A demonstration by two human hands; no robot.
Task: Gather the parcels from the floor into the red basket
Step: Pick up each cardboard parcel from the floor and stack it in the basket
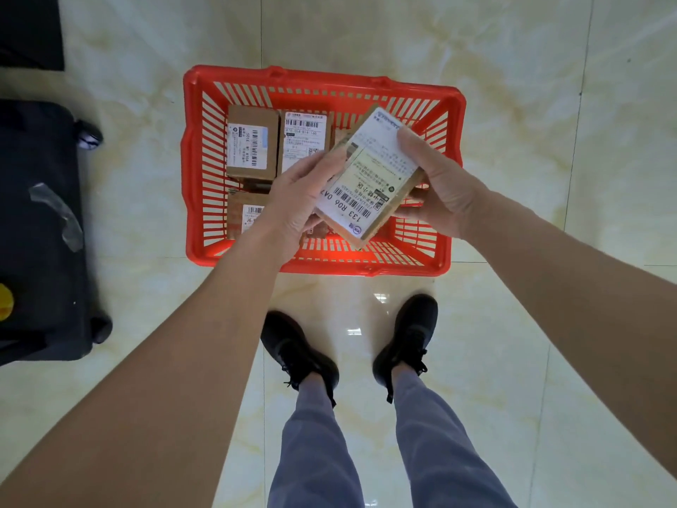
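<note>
Both hands on one parcel: my left hand (296,199) grips its near-left edge, my right hand (436,185) wraps its right side, thumb across the label. This cardboard parcel (370,177) hangs tilted, label up, over the right half of the red basket (322,264), not yet set down. Done so far, by my reading: three parcels already lie in the basket along its left side — a brown box (251,144) at the far-left corner, a white-labelled box (304,139) just beside it, a third box (245,214) toward the near-left corner, partly behind my left wrist. Left: lower this one into the free right part. No parcels show on the tiled floor (513,324); anything outside the view I can't judge. Basket floor under my hands is hidden. A dark suitcase (40,229) is cut off at left.
</note>
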